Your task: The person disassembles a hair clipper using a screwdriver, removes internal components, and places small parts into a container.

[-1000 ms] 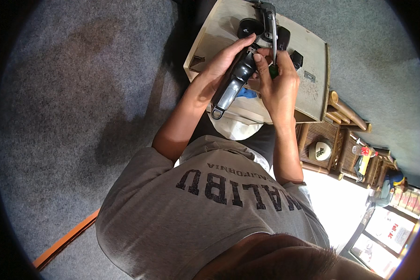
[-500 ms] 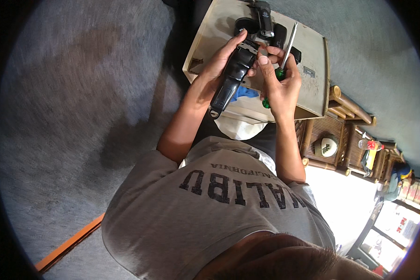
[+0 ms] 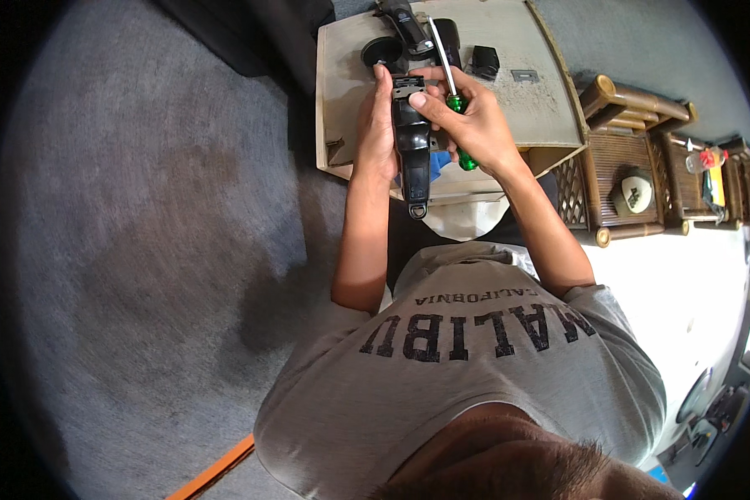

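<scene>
My left hand point(image 3: 376, 137) is wrapped round a black hair clipper point(image 3: 414, 150), its blade end pointing away from me and its hanging loop toward me. In my right hand point(image 3: 487, 129) is a screwdriver point(image 3: 442, 57) with a green handle, its metal shaft pointing up and away from the clipper. My right thumb presses on the clipper close to the blade, and the right fingers reach behind that end. Beyond my hands, a second black clipper point(image 3: 406, 25) lies by a round black dish point(image 3: 381, 52). A small black block point(image 3: 484, 62) sits to their right.
The pale cabinet top point(image 3: 550, 112) bears dark specks and a small metal plate point(image 3: 525, 76). Something blue point(image 3: 440, 167) shows below my hands. On the right stand bamboo chairs point(image 3: 621, 167), one with a cap point(image 3: 635, 194) on it. Dark cloth point(image 3: 258, 29) hangs at the upper left.
The clipper has turned from slanted to nearly upright in my left hand. My right thumb has come onto its blade end. The whole view has shifted and turned.
</scene>
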`<state>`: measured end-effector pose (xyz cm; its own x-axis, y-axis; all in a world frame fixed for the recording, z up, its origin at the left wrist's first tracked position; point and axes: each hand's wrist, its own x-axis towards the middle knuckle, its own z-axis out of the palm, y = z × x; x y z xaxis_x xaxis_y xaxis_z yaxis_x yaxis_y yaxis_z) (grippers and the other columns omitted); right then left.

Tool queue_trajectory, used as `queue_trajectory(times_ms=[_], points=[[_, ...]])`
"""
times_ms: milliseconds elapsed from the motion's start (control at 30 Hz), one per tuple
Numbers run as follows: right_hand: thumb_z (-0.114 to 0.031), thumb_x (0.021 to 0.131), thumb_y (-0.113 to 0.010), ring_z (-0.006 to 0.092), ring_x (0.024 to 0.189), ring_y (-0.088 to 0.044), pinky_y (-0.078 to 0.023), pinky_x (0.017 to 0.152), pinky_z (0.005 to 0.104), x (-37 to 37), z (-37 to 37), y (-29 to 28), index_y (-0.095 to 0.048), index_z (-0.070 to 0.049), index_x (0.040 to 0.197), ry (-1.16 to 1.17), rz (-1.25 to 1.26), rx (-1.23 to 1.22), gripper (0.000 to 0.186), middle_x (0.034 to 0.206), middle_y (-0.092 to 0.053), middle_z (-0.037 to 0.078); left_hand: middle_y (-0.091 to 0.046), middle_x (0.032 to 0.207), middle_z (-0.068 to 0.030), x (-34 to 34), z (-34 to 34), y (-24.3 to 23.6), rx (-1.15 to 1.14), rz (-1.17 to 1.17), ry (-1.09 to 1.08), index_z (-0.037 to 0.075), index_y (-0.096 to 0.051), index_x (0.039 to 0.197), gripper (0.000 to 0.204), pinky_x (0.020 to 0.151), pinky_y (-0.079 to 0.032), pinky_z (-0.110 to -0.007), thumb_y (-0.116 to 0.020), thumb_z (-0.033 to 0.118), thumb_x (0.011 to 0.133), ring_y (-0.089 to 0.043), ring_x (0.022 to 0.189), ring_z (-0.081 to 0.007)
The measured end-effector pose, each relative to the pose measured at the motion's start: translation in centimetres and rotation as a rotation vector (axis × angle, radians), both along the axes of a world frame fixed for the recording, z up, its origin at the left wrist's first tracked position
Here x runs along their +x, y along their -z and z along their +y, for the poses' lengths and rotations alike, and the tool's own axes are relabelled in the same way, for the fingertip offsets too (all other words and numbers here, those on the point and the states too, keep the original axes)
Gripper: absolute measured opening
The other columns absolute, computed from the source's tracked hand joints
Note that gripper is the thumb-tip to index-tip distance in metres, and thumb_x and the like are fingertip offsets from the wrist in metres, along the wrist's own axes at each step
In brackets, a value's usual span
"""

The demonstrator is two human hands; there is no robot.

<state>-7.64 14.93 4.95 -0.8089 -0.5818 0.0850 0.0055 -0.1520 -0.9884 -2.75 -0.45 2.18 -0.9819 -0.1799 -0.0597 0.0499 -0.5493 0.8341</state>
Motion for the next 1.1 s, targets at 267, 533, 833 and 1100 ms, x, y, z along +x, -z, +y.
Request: queue_trajectory(times_ms=[267,533,833,1100], points=[[-0.036,0.091,-0.083,0.0055,0.045,-0.053,-0.040,0.038,0.0241,0.0,-0.1,0.5,-0.066,-0.001,0.122,-0.022,0.105,0.026,0.049,0.072,-0.058,-0.003,-0.064,0.105,-0.0092,1.1,0.4,-0.5,0.044,0.173,-0.048,0.009,-0.053,0.129,0.052,0.075,-0.063,-0.036,-0.050,0.056,0.107,-0.070,0.094,-0.0204],[-0.034,0.097,-0.077,0.0080,0.047,-0.057,-0.040,0.038,0.0229,0.0,0.2,0.0,-0.062,0.001,0.123,-0.049,-0.052,-0.091,0.046,0.083,-0.065,0.004,-0.063,0.104,-0.0105,1.1,0.2,-0.5,0.013,0.187,-0.071,0.008,-0.044,0.130,0.040,0.064,-0.059,-0.034,-0.064,0.029,0.102,-0.065,0.077,-0.0192],[-0.030,0.083,-0.092,0.0087,0.074,-0.057,-0.048,0.067,0.0272,0.4,0.5,0.5,-0.058,-0.006,0.088,-0.126,0.196,0.092,0.041,0.076,-0.062,0.000,-0.055,0.103,-0.0114,-0.3,-1.0,-3.1,0.005,0.602,-0.194,0.010,-0.049,0.131,0.036,0.062,-0.055,-0.034,-0.060,0.015,0.097,-0.058,0.076,-0.0203],[-0.026,0.083,-0.092,0.0092,0.079,-0.052,-0.048,0.070,0.0288,0.6,0.6,2.0,-0.046,-0.010,0.082,-0.076,0.306,0.097,0.049,0.080,-0.057,0.001,-0.063,0.103,-0.0146,-1.5,0.5,-4.3,-0.172,0.618,-0.300,0.006,-0.049,0.130,0.030,0.063,-0.060,-0.034,-0.054,0.019,0.103,-0.067,0.073,-0.0214]])
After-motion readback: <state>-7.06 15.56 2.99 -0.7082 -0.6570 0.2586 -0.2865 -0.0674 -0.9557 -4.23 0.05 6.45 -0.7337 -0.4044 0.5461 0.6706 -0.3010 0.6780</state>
